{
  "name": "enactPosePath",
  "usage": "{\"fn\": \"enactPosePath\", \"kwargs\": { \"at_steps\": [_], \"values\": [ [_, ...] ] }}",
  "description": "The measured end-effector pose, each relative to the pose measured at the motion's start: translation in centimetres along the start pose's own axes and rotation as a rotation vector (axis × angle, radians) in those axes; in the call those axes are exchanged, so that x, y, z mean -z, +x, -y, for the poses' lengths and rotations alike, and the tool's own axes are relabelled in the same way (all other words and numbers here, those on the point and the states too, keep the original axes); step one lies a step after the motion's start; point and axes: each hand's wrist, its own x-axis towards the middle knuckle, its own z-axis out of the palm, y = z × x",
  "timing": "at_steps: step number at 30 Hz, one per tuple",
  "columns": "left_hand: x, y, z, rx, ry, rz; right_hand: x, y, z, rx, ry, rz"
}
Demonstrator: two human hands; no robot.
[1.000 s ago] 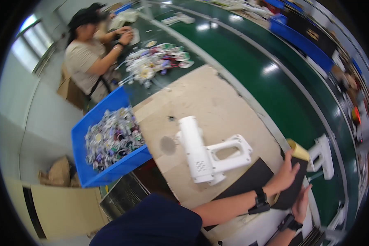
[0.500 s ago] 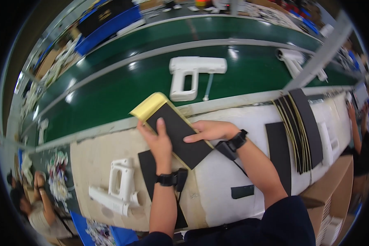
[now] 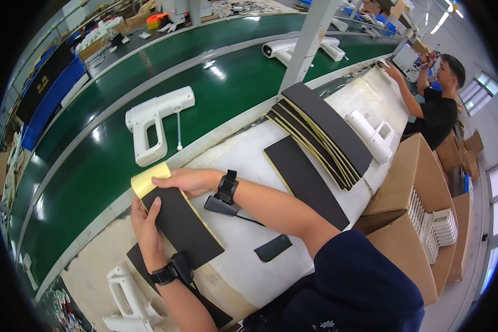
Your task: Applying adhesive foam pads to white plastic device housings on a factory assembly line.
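Both hands hold a black foam strip (image 3: 191,229) whose yellow backing paper (image 3: 148,181) is folded over at the far end. My left hand (image 3: 148,228) grips the strip's left edge, thumb on the black face. My right hand (image 3: 192,181) closes on the far end, its thumb pressing the yellow paper; its other fingers are partly hidden behind the strip. Below my left wrist lies another black foam strip (image 3: 211,311), partly covered by the forearm. A white handheld plastic housing (image 3: 128,304) lies left of that forearm.
Beyond the bench, a green conveyor (image 3: 94,166) carries a white gun-shaped housing (image 3: 152,124). To the right lie a single foam strip (image 3: 304,180), a stack of strips (image 3: 332,130) and a white housing (image 3: 371,135). A cardboard box (image 3: 393,221) holds white parts. A co-worker (image 3: 434,110) stands farther right.
The view has swung to the right, bringing the co-worker and box into fuller view. My right hand has shifted from the strip's right edge to the folded yellow paper at its far end.
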Motion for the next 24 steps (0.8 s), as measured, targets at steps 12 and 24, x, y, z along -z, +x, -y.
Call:
{"fn": "enactPosePath", "kwargs": {
  "at_steps": [12, 24],
  "values": [
    [0.2, 0.7, 2.1, -0.012, 0.022, -0.139, 0.7, 0.1, -1.0, 0.124, -0.053, 0.049],
    [0.7, 0.9, 1.7, -0.091, 0.234, -0.072, 2.4, 2.1, -2.2, 0.136, -0.122, 0.078]
  ]
}}
